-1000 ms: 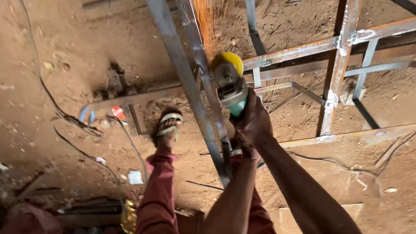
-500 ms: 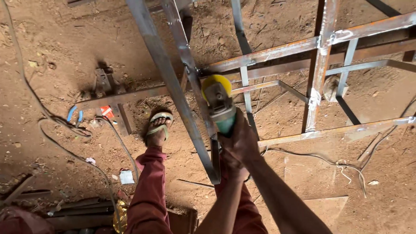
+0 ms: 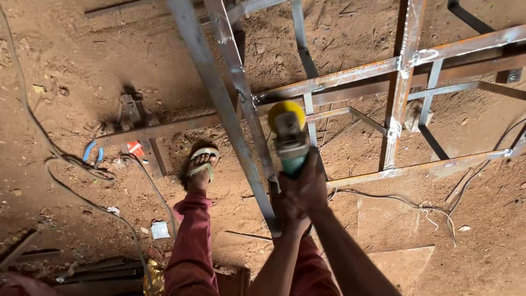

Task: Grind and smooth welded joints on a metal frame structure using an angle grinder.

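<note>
Both hands grip an angle grinder (image 3: pixel 289 137) over bare earth: the right hand (image 3: pixel 312 183) wraps the green body, the left hand (image 3: pixel 286 211) closes just below it. Its yellow guard sits just beyond the fingers, against a welded steel frame (image 3: pixel 241 93). The tool looks heavy and rigid, best held two-handed by the body.

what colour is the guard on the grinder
Yellow: the angle grinder has a yellow guard, clearest in the head view.
</note>
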